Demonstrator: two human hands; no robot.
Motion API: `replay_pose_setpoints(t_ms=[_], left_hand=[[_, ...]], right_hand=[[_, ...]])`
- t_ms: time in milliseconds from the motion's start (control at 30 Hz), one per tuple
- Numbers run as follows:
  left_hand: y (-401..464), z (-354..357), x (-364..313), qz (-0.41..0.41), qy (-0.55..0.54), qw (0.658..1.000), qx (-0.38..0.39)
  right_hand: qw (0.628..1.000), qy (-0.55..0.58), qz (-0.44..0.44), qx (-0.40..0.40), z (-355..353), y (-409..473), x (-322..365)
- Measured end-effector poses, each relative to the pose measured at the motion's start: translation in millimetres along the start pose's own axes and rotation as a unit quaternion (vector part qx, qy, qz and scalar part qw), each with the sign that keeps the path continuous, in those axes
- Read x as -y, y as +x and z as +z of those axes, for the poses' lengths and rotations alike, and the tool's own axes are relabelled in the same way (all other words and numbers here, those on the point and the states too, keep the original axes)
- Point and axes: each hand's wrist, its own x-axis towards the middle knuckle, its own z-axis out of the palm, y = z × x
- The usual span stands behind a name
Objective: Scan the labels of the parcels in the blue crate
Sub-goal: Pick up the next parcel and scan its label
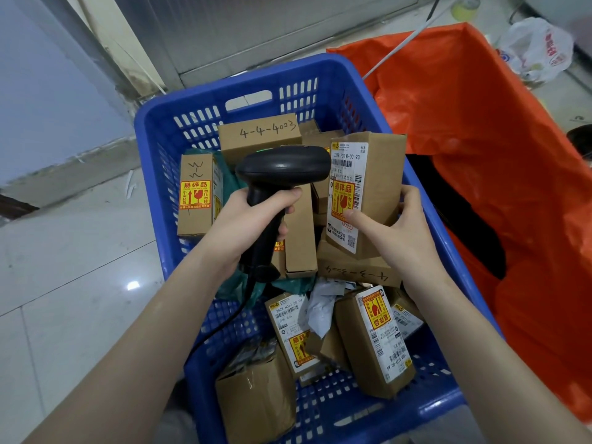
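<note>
A blue slotted crate (153,129) holds several brown cardboard parcels with white shipping labels and yellow-red fragile stickers. My left hand (253,216) grips a black corded barcode scanner (282,168) by its handle, its head over the middle of the crate. My right hand (394,229) holds one parcel (381,187) upright beside the scanner head, thumb on its white label (347,187), which faces me. More labelled parcels (374,341) lie at the near end of the crate.
An orange plastic bag (480,149) lines a container right of the crate, its dark opening close to my right wrist. A white plastic bag (538,49) lies on the tiled floor at the far right. Grey wall panels stand beyond the crate.
</note>
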Motion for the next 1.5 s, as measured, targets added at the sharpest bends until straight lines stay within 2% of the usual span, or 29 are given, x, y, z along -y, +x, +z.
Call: replay_pose_setpoints(t_ms=[1500], left_hand=[[-2.9, -0.3, -4.3, -0.005, 0.002, 1.000, -0.006]], right_hand=[[1.000, -0.011, 0.016, -0.021, -0.3, 3.0, -1.9]])
